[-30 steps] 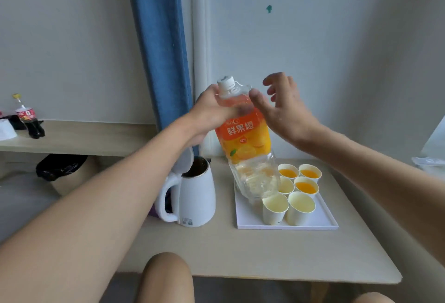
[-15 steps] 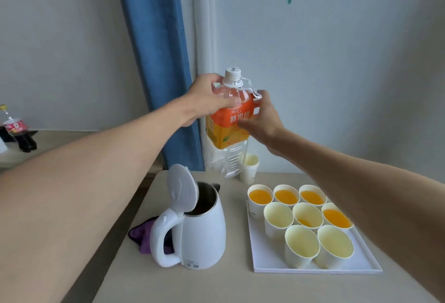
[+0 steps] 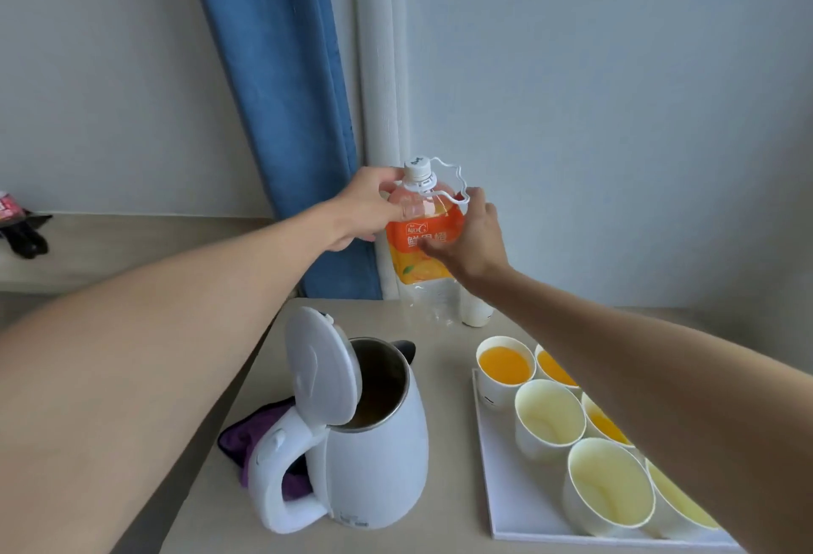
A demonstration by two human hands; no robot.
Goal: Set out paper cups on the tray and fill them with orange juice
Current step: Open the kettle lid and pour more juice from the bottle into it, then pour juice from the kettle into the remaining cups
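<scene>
Fingers (image 3: 389, 206) of the left hand (image 3: 367, 212) are curling round the juice bottle (image 3: 422, 245) at its neck, the right hand (image 3: 475, 241) clasping its label, parking it capped at upper centre, no longer over the tray (image 3: 497, 487); pouring is seemingly pausing, several paper cups (image 3: 547, 415) unfilled.

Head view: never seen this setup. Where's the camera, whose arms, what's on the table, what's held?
No robot here: a person wears one wide-angle camera on the head, looking forward and down, so both bare arms are theirs. The left hand grips the juice bottle near its neck; the right hand holds its labelled side. Its white cap is on. On the table stand a white kettle with its lid up, a purple cloth beside it, and a white tray of paper cups: some hold orange juice, some are empty.
</scene>
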